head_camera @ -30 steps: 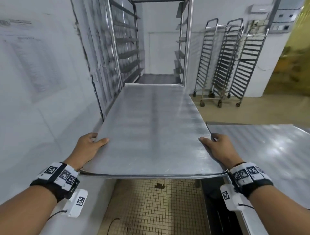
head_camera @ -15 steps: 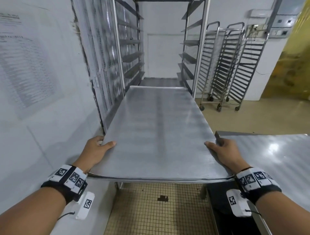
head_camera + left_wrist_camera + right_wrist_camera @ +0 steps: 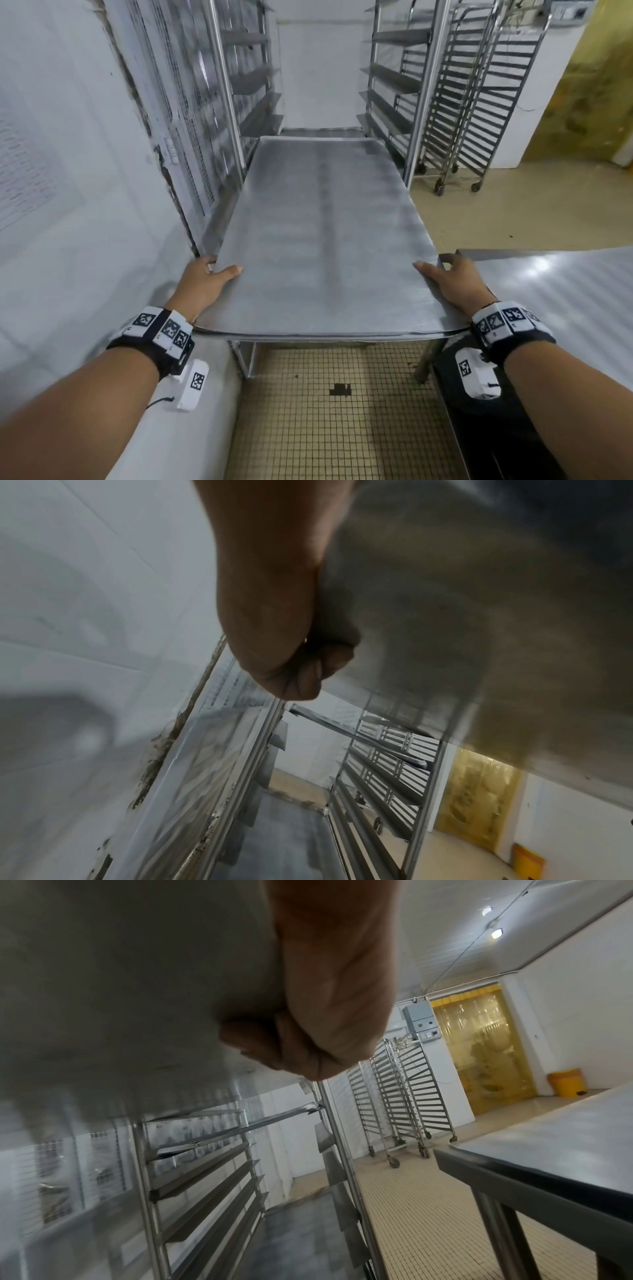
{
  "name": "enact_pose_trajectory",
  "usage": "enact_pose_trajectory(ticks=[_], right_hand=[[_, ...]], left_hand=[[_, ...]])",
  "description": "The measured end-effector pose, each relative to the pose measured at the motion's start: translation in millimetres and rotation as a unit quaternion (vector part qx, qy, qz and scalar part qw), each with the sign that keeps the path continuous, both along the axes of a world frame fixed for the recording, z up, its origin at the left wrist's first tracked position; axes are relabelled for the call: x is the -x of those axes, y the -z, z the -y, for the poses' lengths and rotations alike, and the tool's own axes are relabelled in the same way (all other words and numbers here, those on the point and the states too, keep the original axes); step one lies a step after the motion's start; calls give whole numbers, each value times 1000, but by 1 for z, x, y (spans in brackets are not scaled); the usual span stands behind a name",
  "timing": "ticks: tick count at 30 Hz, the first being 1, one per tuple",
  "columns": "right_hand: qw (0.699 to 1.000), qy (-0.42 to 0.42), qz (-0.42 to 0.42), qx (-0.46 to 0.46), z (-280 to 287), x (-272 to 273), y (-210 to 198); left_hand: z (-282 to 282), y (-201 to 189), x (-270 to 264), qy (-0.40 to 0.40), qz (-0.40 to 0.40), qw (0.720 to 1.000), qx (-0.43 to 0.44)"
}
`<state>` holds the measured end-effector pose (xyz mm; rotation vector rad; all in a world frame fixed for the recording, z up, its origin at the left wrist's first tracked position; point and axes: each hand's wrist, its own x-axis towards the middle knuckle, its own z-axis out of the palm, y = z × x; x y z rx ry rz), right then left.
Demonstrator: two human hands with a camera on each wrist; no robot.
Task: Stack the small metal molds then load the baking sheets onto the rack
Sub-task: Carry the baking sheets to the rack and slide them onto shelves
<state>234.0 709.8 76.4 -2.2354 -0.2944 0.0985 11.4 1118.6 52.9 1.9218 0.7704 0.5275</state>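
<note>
- Head view: bright, even, cool light; the wall (image 3: 68, 171) and rack (image 3: 219, 102) on the left smear with motion blur, and straight lines bow toward the edges.
- Soft glare spots sit on the desk (image 3: 548, 274) at right.
- Left wrist view: the left hand (image 3: 274, 615) and the baking sheet (image 3: 479, 615) underside are dim, close and out of focus; a broad soft shadow lies on the wall.
- Right wrist view: two ceiling lamps (image 3: 493, 920) glow white; the right hand (image 3: 335, 1001) is blurred, while the far racks (image 3: 394, 1096) look sharper.
</note>
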Motion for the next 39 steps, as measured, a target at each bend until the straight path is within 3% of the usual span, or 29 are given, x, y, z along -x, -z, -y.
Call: enact_pose_trajectory(ticks=[11, 21, 25, 29, 32, 36, 39], right_hand=[[999, 25, -22, -17, -70, -110, 9], [999, 15, -25, -18, -125, -222, -10], [1000, 1, -22, -12, -138, -248, -21], [1000, -4, -13, 10, -144, -256, -22], [999, -3, 1, 45, -142, -249, -28], [990, -10, 44, 137, -138, -238, -40], [985, -39, 69, 151, -138, -214, -54]], left_hand=[[-60, -1, -108, -14, -5, 1000, 9], [-119, -23, -208, -25, -35, 999, 13], [-160, -18, -238, -21, -63, 998, -9], [-153, -33, -242, -9, -75, 997, -22], [-147, -44, -237, 8, -135, 986, -96], [-124, -71, -224, 58, -187, 948, -250], [-94, -87, -212, 136, -190, 931, -282]])
